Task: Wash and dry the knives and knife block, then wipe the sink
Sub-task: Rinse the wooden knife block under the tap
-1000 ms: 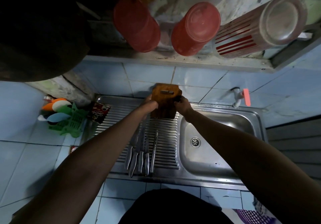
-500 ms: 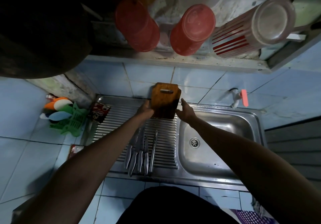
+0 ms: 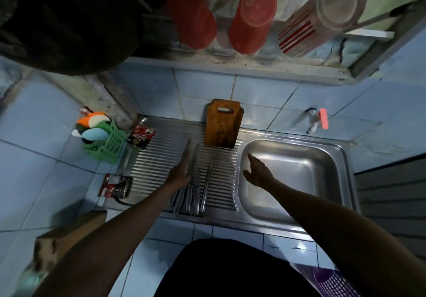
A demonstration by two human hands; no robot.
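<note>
The brown wooden knife block [image 3: 222,123] stands upright at the back of the ribbed steel drainboard [image 3: 159,158], against the blue wall tiles, with no hand on it. Several steel knives [image 3: 204,190] lie side by side on the drainboard near its front edge. My left hand [image 3: 179,172] is stretched flat just over the left side of the knives, fingers pointing at the wall, with a blade showing past its fingertips. Over the left rim of the sink basin [image 3: 299,181] hangs my right hand [image 3: 258,172], fingers spread and holding nothing.
A tap with a red handle [image 3: 317,121] sticks out of the wall behind the basin. A green rack with sponges [image 3: 106,142] and two sachets [image 3: 141,136] [image 3: 115,186] lie left of the drainboard. Red cups [image 3: 251,20] hang from a shelf overhead. A cardboard box [image 3: 69,236] sits at the lower left.
Both hands have let go of the knife block and drawn back toward me. The block now stands alone against the wall.
</note>
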